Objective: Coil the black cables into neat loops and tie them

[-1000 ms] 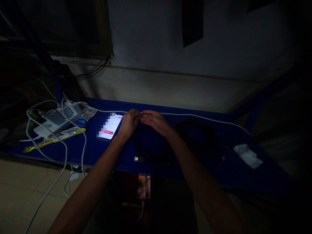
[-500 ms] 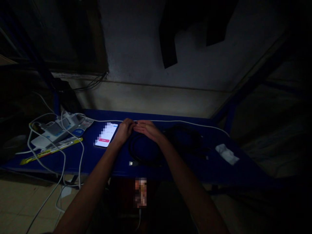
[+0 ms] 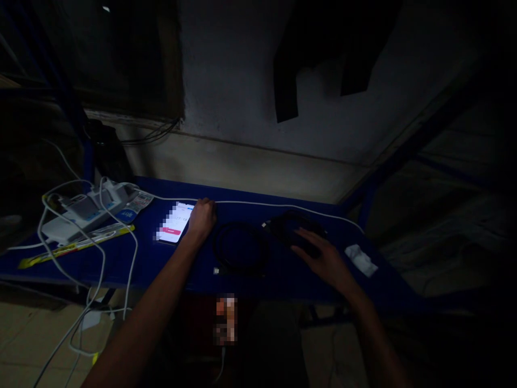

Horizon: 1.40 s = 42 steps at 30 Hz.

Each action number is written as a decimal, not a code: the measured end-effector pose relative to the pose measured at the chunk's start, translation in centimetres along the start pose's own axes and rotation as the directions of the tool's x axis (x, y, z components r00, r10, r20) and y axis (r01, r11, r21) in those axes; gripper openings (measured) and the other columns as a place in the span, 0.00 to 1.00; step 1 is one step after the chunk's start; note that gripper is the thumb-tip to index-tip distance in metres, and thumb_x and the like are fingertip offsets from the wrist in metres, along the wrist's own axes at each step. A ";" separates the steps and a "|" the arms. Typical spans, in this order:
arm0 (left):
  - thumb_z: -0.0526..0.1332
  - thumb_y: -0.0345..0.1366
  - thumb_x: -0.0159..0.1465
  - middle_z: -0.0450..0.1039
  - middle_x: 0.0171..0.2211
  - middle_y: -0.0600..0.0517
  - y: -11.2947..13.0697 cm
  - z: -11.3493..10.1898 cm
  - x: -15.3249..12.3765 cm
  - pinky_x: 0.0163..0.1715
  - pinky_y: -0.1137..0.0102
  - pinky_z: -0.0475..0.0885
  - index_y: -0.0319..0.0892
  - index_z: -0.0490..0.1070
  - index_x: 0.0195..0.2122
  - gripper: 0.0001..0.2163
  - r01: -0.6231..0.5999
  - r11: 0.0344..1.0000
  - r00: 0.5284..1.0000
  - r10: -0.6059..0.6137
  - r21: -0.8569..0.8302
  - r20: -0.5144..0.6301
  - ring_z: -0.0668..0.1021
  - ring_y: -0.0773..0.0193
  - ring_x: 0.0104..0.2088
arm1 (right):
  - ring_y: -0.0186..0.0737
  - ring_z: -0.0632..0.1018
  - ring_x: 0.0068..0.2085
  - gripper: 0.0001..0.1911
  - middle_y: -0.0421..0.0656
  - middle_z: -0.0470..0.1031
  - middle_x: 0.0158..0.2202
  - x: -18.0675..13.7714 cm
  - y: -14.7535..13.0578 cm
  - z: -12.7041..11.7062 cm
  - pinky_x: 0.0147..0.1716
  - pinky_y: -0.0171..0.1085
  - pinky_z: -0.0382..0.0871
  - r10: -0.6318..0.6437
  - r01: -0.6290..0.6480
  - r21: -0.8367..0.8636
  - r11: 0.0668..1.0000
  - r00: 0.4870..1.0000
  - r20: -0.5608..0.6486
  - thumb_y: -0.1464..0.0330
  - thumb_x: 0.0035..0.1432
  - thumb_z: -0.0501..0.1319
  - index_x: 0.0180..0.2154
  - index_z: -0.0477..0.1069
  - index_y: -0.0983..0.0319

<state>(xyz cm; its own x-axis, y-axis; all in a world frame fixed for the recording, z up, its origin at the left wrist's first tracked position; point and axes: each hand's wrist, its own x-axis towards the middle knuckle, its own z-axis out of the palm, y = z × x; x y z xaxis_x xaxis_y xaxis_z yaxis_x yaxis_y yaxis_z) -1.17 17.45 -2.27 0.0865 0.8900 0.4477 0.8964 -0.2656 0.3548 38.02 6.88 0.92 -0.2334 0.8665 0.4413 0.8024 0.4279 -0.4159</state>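
Note:
The room is very dark. My left hand [image 3: 201, 217] rests on the blue table [image 3: 169, 261], fingers curled, right beside a lit phone [image 3: 174, 224]; whether it holds anything is hidden. My right hand [image 3: 323, 258] lies palm down, fingers stretched over a second bundle of black cable [image 3: 294, 229] at the right. A coiled black cable [image 3: 240, 249] with a small metal plug lies between the two hands.
A white power strip [image 3: 86, 210] with white cords and a yellow strip [image 3: 72, 247] sit at the table's left end. A thin white cord [image 3: 274, 205] runs along the back edge. Crumpled white paper [image 3: 361, 260] lies at the right. Dark cloth hangs on the wall.
My hands were together at the top of the black coil. Now my right hand has moved right onto the other cable bundle, and my left hand has shifted slightly toward the phone.

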 end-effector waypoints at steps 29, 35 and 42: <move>0.55 0.30 0.71 0.79 0.42 0.41 1.5 -1.4 -0.4 0.49 0.54 0.71 0.41 0.81 0.44 0.13 -0.064 0.998 0.993 0.063 -0.011 -0.104 0.76 0.48 0.44 | 0.52 0.85 0.45 0.14 0.49 0.85 0.47 0.8 0.3 -3.6 0.47 0.50 0.78 -0.200 0.175 -0.157 0.972 0.966 -0.163 0.60 0.72 0.60 0.49 0.82 0.58; 0.56 0.31 0.71 0.79 0.44 0.40 1.5 -1.4 -0.4 0.52 0.53 0.71 0.40 0.81 0.46 0.13 -0.066 0.996 0.992 0.059 -0.065 -0.108 0.76 0.47 0.46 | 0.51 0.84 0.46 0.12 0.49 0.85 0.47 1.7 -1.8 -5.2 0.48 0.51 0.76 -0.312 0.249 -0.271 0.930 0.923 -0.224 0.65 0.71 0.63 0.53 0.79 0.56; 0.58 0.40 0.75 0.82 0.48 0.42 2.3 -1.4 -0.2 0.55 0.57 0.73 0.40 0.78 0.50 0.13 -0.038 0.817 0.993 -0.033 -0.576 -0.112 0.81 0.52 0.50 | 0.48 0.84 0.44 0.15 0.46 0.84 0.46 2.4 -9.0 -3.9 0.47 0.50 0.76 -0.419 0.386 -0.179 0.905 0.879 -0.227 0.71 0.70 0.64 0.55 0.78 0.52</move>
<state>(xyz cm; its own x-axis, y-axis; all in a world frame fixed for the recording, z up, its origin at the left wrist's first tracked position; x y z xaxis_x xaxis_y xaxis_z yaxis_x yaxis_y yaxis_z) 0.23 16.16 -0.37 0.0078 0.8508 0.5254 0.4788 -0.4644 0.7450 32.35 4.15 8.81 -0.4169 0.5236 0.7430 0.7345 0.6756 -0.0639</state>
